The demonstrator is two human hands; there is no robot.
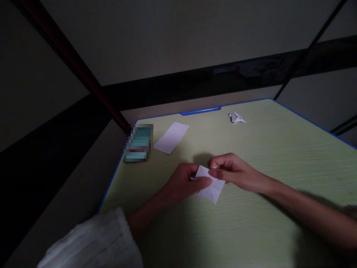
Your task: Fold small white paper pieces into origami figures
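A small white folded paper [211, 193] with several crease lines is held above the table, between both hands. My left hand [187, 183] grips its left side, with the thumb lying across the top face. My right hand [234, 172] pinches the upper right part, thumb on top and fingers curled behind. The underside of the paper and most of the fingertips are hidden.
The pale green table [267, 156] has a blue edge. A flat white paper sheet [171, 138] lies at the back left, beside a blurred-out teal rectangular object [138, 144]. Toward the back right sits a small folded paper figure [236, 118]. Behind stands a dark-striped panel [178, 86].
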